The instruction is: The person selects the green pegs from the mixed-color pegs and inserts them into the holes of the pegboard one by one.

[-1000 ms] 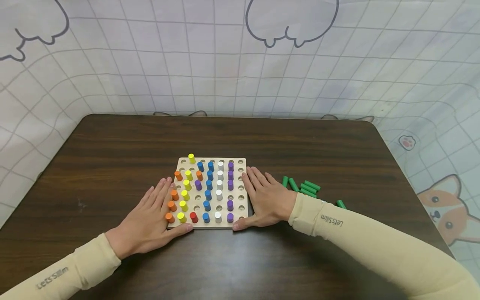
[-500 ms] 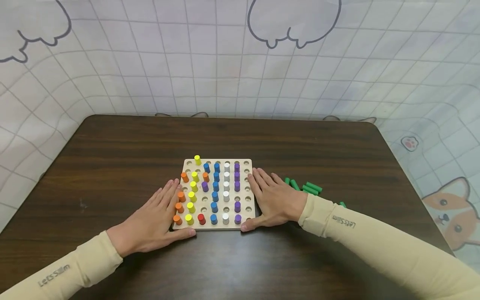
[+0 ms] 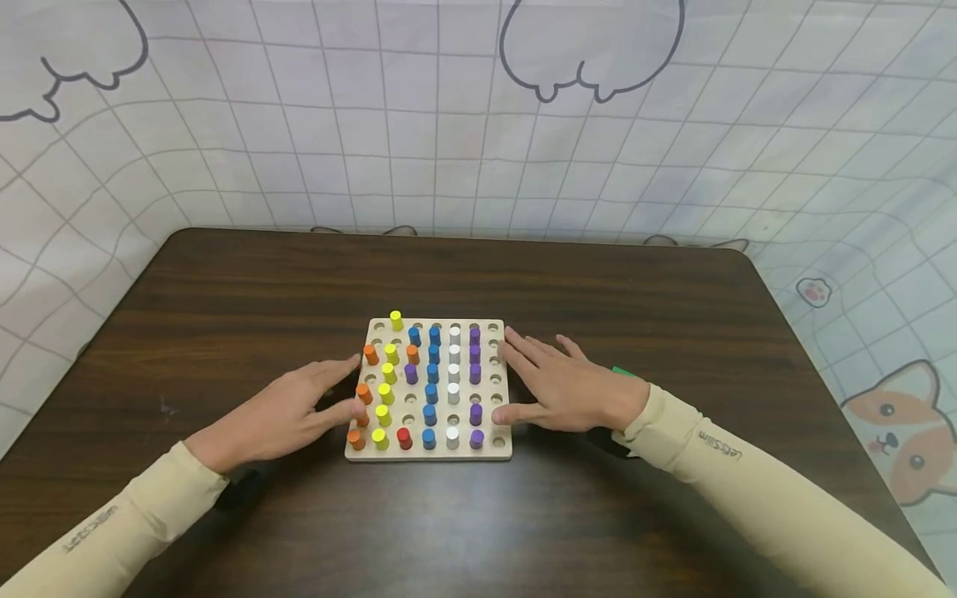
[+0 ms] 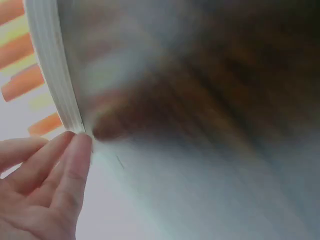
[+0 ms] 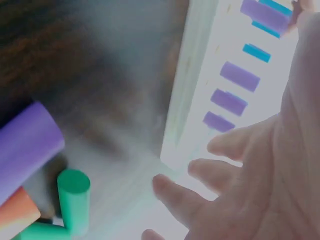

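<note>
A square wooden pegboard lies on the table with rows of coloured pegs standing in its holes. Orange pegs and yellow pegs line its left side; blue, white and purple pegs fill columns toward the right, and one red peg is at the front. My left hand is at the left edge, its fingertips right at the board's corner and its thumb over an orange peg. My right hand reaches to the right edge with fingers spread, thumb over the rim; nothing is in its grasp.
Loose green pegs lie on the table right of the board, mostly hidden under my right wrist in the head view. Beside them are a purple peg and an orange peg. A grid-patterned cloth hangs behind the table.
The board has shifted right between my hands. Both hands have since loosened from its sides; the thumbs have moved up from the front edge, and the right wrist has moved right over the green pegs.
</note>
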Tool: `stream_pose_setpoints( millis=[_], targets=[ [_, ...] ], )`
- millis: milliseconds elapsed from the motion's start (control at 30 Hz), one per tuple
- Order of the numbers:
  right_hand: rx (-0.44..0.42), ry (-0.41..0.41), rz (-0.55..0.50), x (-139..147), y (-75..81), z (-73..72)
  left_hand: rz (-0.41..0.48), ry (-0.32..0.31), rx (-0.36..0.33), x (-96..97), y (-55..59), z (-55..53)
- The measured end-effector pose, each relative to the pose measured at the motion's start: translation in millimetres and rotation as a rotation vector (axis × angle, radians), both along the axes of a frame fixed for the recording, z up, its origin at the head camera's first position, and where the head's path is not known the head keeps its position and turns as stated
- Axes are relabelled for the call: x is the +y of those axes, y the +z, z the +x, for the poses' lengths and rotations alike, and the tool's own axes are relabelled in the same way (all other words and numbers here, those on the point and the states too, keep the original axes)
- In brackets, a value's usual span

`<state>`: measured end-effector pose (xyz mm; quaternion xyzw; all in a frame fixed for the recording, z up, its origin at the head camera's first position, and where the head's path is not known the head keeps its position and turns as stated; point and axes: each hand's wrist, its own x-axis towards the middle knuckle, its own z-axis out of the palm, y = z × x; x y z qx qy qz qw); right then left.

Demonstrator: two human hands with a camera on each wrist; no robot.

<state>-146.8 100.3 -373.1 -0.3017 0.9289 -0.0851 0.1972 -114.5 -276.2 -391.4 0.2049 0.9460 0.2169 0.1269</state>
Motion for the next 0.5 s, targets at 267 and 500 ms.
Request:
stream_pose_setpoints(
  millis=[267, 500],
  targets=[
    [-0.008, -0.109, -0.260, 26, 1.6, -9.2, 0.170, 0.182, -0.036, 0.8, -5.9, -23.7],
    [0.036, -0.256, -0.439, 64, 2.5, -19.9, 0.258, 0.229, -0.171, 0.5, -6.5, -35.9]
  ],
)
